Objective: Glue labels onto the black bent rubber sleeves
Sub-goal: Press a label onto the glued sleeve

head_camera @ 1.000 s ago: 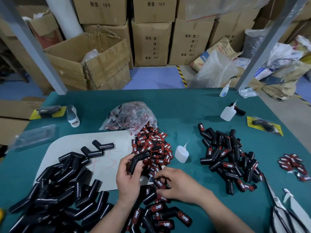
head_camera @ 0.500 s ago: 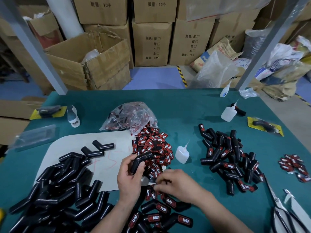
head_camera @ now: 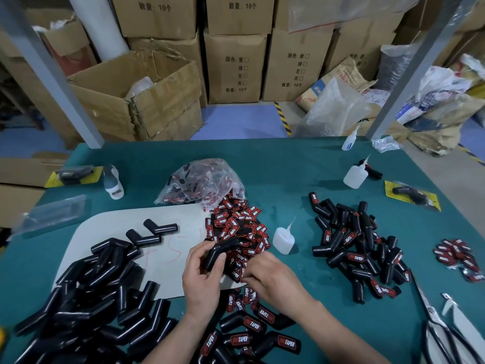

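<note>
Near the front edge of the green bench (head_camera: 275,174), grips one black bent rubber sleeve (head_camera: 219,254) in the left hand (head_camera: 202,282), thumb and fingers clamped round its lower leg, bend pointing up. Pinches with the right hand (head_camera: 273,281), fingertips together, a TAPER label (head_camera: 239,276) at the near side of the label pile (head_camera: 236,224). Just right of this pile, an upright glue bottle (head_camera: 283,240). Toward the front left corner, a heap of plain sleeves (head_camera: 91,285), partly on a white mat (head_camera: 110,227); toward the right edge, a heap of labelled sleeves (head_camera: 354,248).
</note>
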A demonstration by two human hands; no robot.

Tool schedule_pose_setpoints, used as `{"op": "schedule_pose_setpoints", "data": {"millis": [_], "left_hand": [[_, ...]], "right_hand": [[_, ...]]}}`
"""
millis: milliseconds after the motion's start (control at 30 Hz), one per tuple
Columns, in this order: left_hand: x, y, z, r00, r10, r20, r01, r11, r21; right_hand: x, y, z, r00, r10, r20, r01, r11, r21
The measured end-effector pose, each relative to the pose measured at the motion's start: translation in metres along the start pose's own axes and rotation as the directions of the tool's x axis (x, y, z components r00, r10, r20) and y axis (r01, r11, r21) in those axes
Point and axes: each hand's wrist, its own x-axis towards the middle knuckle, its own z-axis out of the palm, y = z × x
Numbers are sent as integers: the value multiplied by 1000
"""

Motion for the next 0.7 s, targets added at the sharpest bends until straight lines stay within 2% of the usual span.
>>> {"op": "schedule_pose_setpoints", "data": {"millis": [133,367,433,533,700], "left_hand": [[-1,-1,-1,999,-47,-6,47,999,-14],[-2,0,0,998,-56,-1,56,997,-44],[-3,1,0,997,-71,7,71,995,-67],[-3,3,2,996,-84,21,86,992,-92],[-2,5,4,996,-88,-22,85,990,-112]], "right_hand": [[0,8,-4,994,64,-88,-61,998,31],[-1,13,4,963,78,-258,-10,967,253],[-2,11,5,958,115,-264,-33,954,297],[-1,10,6,944,239,-226,-145,920,365],[1,8,7,935,207,-290,-109,941,320]]}}
